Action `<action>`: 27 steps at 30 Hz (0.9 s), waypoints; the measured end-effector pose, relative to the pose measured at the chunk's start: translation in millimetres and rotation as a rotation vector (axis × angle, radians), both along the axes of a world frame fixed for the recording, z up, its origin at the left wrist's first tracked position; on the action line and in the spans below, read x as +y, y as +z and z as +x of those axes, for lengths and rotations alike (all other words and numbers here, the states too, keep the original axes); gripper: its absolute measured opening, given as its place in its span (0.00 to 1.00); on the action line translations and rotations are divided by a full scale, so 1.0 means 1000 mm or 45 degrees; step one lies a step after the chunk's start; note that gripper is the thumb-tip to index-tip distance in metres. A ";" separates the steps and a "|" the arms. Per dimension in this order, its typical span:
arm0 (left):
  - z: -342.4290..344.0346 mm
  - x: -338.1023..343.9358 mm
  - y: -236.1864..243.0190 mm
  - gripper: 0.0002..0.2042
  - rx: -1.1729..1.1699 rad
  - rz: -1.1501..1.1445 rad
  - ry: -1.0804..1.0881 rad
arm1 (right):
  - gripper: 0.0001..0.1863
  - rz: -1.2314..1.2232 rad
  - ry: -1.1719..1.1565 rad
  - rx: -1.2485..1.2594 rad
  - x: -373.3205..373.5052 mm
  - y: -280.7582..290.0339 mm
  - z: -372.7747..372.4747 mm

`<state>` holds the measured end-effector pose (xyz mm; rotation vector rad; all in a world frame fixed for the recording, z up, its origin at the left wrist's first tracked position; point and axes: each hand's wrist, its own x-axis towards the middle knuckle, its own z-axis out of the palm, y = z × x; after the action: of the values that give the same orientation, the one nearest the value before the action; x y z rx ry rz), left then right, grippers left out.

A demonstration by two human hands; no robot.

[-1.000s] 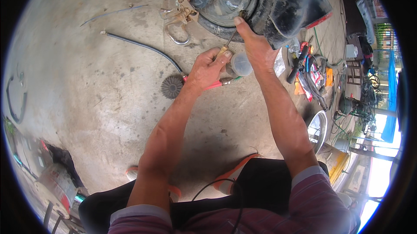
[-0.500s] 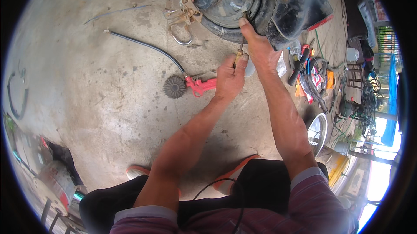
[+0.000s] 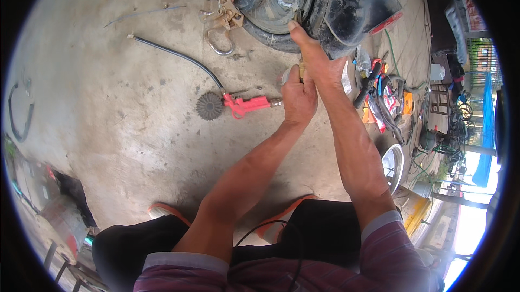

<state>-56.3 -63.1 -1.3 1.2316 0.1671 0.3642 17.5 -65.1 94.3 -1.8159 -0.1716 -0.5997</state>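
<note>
At the top, a wheel with a black tire (image 3: 269, 36) and dusty hub (image 3: 273, 5) stands beside a black mudguard (image 3: 352, 5). My right hand (image 3: 319, 64) is at the tire's lower edge, its thumb laid along the sidewall by the rim; its other fingers are hidden. Close below, my left hand (image 3: 300, 99) is closed around a screwdriver with a yellowish handle (image 3: 301, 71). The handle shows only in part beside my right hand, and its shaft and tip are hidden.
A red air gun (image 3: 246, 106) with black hose (image 3: 179, 59) lies left of my hands, touching a dark round ridged disc (image 3: 209, 106). Rusty metal brackets (image 3: 223, 18) sit by the wheel. Tools and packets (image 3: 383, 99) are heaped at right, above a pale metal ring (image 3: 392, 166).
My left hand has swung right, close against my right wrist, taking the screwdriver with it; its shaft, visible before, is now hidden. My right thumb stays by the rim. The view has shifted slightly.
</note>
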 end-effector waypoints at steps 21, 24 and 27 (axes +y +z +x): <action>-0.021 0.081 0.057 0.30 0.034 -0.318 -0.664 | 0.29 -0.223 0.672 1.097 -0.052 0.056 -0.118; 0.001 0.098 0.064 0.24 0.184 -0.694 -0.532 | 0.26 -0.380 0.512 1.111 -0.061 0.077 -0.132; 0.030 0.108 0.080 0.18 0.184 -0.453 -0.371 | 0.24 -0.453 0.390 1.113 -0.074 0.104 -0.144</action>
<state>-26.4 44.7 78.6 0.9119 0.1656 -0.0102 -126.4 -139.4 197.9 -2.1748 0.0467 0.4884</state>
